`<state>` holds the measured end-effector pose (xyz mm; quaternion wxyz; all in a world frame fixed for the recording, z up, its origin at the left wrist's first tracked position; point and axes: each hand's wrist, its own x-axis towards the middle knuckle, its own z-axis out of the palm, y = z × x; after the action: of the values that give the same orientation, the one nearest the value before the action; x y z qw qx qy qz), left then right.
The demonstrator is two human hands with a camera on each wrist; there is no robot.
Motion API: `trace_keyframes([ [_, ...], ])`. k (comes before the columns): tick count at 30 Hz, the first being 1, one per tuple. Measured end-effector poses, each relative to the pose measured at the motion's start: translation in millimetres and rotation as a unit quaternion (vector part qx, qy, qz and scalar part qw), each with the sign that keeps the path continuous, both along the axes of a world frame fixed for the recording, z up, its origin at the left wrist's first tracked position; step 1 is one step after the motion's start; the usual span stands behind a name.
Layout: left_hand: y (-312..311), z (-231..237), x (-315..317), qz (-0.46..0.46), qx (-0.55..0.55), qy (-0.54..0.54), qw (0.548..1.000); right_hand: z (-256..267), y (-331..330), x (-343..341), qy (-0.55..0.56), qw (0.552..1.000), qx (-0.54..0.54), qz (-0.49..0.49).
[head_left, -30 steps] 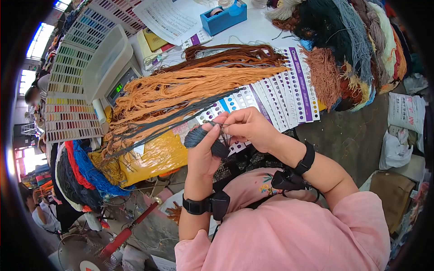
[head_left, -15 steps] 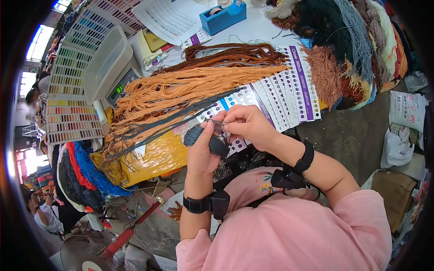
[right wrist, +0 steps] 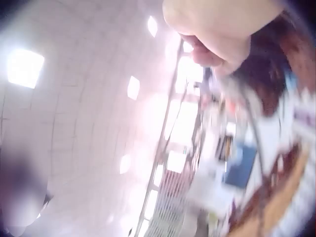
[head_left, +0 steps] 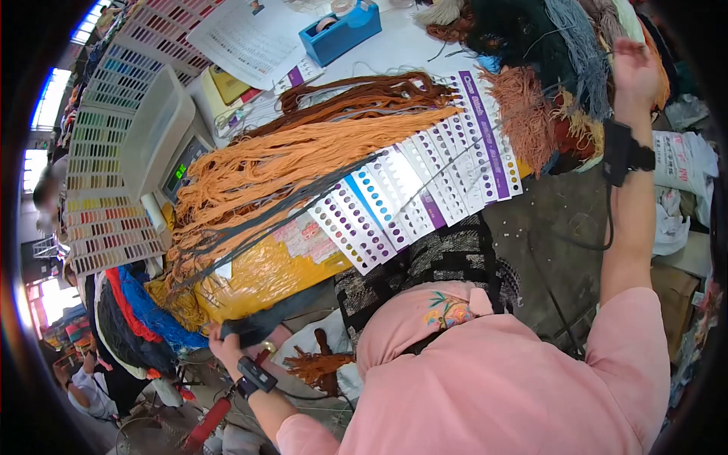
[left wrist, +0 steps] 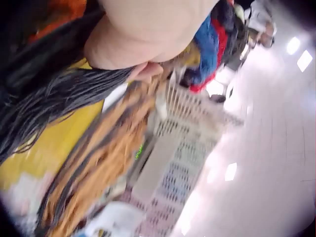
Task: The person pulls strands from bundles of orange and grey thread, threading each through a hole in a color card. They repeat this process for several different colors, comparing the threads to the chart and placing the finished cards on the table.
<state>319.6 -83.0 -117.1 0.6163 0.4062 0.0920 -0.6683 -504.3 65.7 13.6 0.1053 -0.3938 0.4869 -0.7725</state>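
Observation:
My left hand [head_left: 225, 345] grips a dark blue-grey skein of thread [head_left: 262, 322] at the lower left, past the table's front edge. In the left wrist view the skein [left wrist: 74, 94] hangs in loose strands from under the hand. Far out at the upper right, my right hand [head_left: 635, 74] is raised beside the hanging yarn bundles, its fingers curled. One thin dark strand [head_left: 440, 174] stretches diagonally over the colour cards toward it. The right wrist view is blurred, but the strand [right wrist: 257, 138] runs from the curled fingers [right wrist: 205, 57].
Orange thread hanks [head_left: 303, 163] and brown hanks [head_left: 364, 98] lie across the table beside fanned colour cards [head_left: 425, 178]. A digital scale [head_left: 163, 144], a blue tape dispenser [head_left: 341, 34] and yellow wrapping [head_left: 262, 277] surround them. Yarn bundles [head_left: 523, 114] hang at the right; a fan stands lower left.
My hands, together over the skein before, have spread wide apart. The left went down and left with the skein; the right swung up and right, drawing out a strand.

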Motion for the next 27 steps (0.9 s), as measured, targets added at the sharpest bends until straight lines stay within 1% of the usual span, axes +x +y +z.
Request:
trace_keyframes([
  [1, 1.7, 14.4, -5.4, 0.010, -0.019, 0.037, 0.999, 22.5, -13.1, 51.9, 0.158, 0.976, 0.075, -0.127],
  [2, -4.7, 27.1, -59.7, -0.037, -0.013, 0.076, 0.996, 32.6, -18.9, 79.6, 0.307, 0.907, 0.147, -0.247],
  [3, -11.3, 40.4, -114.6, -0.085, -0.007, 0.114, 0.990, 11.6, -37.8, 104.1, 0.294, 0.930, 0.163, -0.149],
  [4, -12.0, 42.6, -169.7, -0.147, 0.011, 0.097, 0.984, -9.2, -56.7, 128.6, 0.271, 0.943, 0.184, -0.053],
  [5, -13.8, 24.3, -206.7, -0.226, -0.013, 0.104, 0.968, -30.9, -66.5, 164.4, 0.038, 0.973, 0.199, 0.109],
  [6, -18.9, 14.7, -246.8, -0.343, -0.013, 0.078, 0.936, -54.1, -75.9, 196.8, -0.012, 0.944, 0.310, 0.109],
  [7, -14.9, 28.0, -294.3, -0.399, 0.022, 0.026, 0.916, -72.6, -80.1, 221.7, -0.038, 0.927, 0.345, 0.145],
  [8, -13.0, 28.1, -326.8, -0.450, 0.012, -0.004, 0.893, -101.0, -83.8, 231.2, 0.029, 0.926, 0.338, 0.164],
  [9, -9.3, 27.8, -352.9, -0.490, -0.024, -0.043, 0.870, -131.5, -86.6, 241.2, 0.081, 0.931, 0.333, 0.125],
  [10, -7.3, 24.9, -372.5, -0.542, -0.056, -0.059, 0.836, -149.1, -86.8, 249.3, 0.124, 0.931, 0.329, 0.097],
  [11, -2.0, 27.7, -392.4, -0.577, -0.068, -0.183, 0.793, -134.9, -81.2, 264.4, 0.131, 0.917, 0.373, 0.046],
  [12, 1.2, 25.2, -407.4, -0.611, -0.069, -0.232, 0.753, -140.1, -79.9, 269.2, 0.200, 0.914, 0.353, 0.017],
  [13, 6.4, 25.3, -420.3, -0.619, -0.051, -0.245, 0.744, -147.3, -79.4, 271.1, 0.268, 0.904, 0.332, -0.012],
  [16, 1.2, 5.5, -435.3, -0.648, -0.101, -0.335, 0.677, -154.2, -82.0, 272.7, 0.271, 0.896, 0.350, -0.025],
  [18, -0.4, 6.8, -435.0, -0.659, -0.127, -0.400, 0.624, -158.4, -90.1, 263.3, 0.244, 0.905, 0.347, -0.037],
  [20, -0.7, 9.9, -429.5, -0.654, -0.142, -0.420, 0.613, -159.3, -98.1, 254.5, 0.219, 0.915, 0.336, -0.043],
  [22, 0.4, 17.5, -425.3, -0.652, -0.146, -0.430, 0.607, -160.3, -96.8, 255.8, 0.280, 0.914, 0.293, -0.020],
  [23, 0.3, 16.8, -423.9, -0.640, -0.137, -0.415, 0.633, -157.2, -96.2, 256.8, 0.311, 0.911, 0.270, -0.009],
  [24, 0.2, 15.1, -422.5, -0.627, -0.128, -0.398, 0.657, -154.1, -89.7, 260.9, 0.340, 0.906, 0.246, 0.060],
  [25, -0.2, 13.0, -422.3, -0.614, -0.120, -0.381, 0.680, -151.0, -83.6, 267.0, 0.352, 0.899, 0.253, 0.067],
  [27, -5.2, 7.6, -422.7, -0.611, -0.136, -0.340, 0.702, -138.1, -73.8, 276.3, 0.374, 0.883, 0.271, 0.083],
])
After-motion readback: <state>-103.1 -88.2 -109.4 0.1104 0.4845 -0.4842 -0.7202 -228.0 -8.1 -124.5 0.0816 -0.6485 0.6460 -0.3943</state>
